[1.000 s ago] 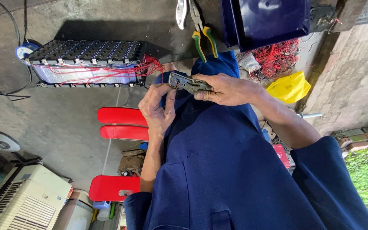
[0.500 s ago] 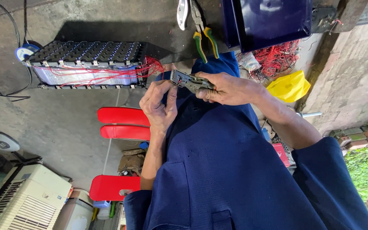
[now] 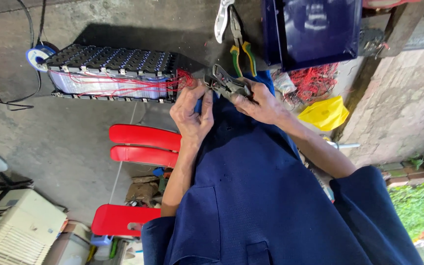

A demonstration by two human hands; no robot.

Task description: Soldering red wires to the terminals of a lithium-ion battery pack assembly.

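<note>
Fingers point(image 3: 245, 100) of right hand point(image 3: 263, 105) closed round stripper point(image 3: 225, 82) handles | left hand point(image 3: 191, 112) fingers pinch red wires point(image 3: 185, 78) at its jaws | beside battery pack point(image 3: 111, 73) | pliers point(image 3: 239, 41) near.

Over on the concrete floor point(image 3: 74, 142), a pair of pliers with green and yellow handles point(image 3: 239, 46) is lying beside a white-handled tool point(image 3: 220, 19). A dark blue tray point(image 3: 315, 32) is sitting just past them, tipped so its inside is showing. Below it a tangle of loose red wire point(image 3: 315, 81) is spilling out near a crumpled yellow bag point(image 3: 326, 114). A spool with a blue rim point(image 3: 38, 54) is resting at the far left, with a black cable point(image 3: 6, 103) trailing away from it. Red plastic chairs point(image 3: 143, 145) are standing nearby, and a white boxy appliance point(image 3: 18, 228) is sitting in the corner. Green plants point(image 3: 418, 206) are growing beyond the brick paving point(image 3: 398, 98).
</note>
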